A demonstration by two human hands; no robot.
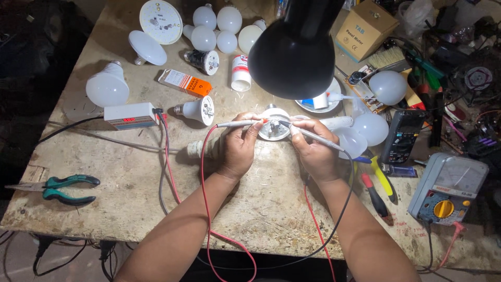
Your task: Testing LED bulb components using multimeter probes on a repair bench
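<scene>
On my feed, an orange-and-white carton (185, 82) lies flat on the table (261, 209) left of centre, with a white tube (240, 73) bearing a red label just to its right. A tan cardboard box (367, 29) sits at the far right edge behind the black lamp shade (295, 49). A shallow white dish (329, 102) under the lamp holds a small blue-and-white tube. Loose white bulbs (216, 28) cluster at the far side.

The opened bulb base (273, 125) is a round white piece with its inner board facing up, lit brightly, at the table's middle between both hands. My left hand (238, 149) has its fingers closed around a white probe (241, 124) with a red tip, laid almost level and touching the base. My right hand (315, 154) pinches a second white probe (313, 137), slanted, its dark tip on the same base. Red and black leads trail toward me. A grey analogue meter (448, 189) stands at the right.
</scene>
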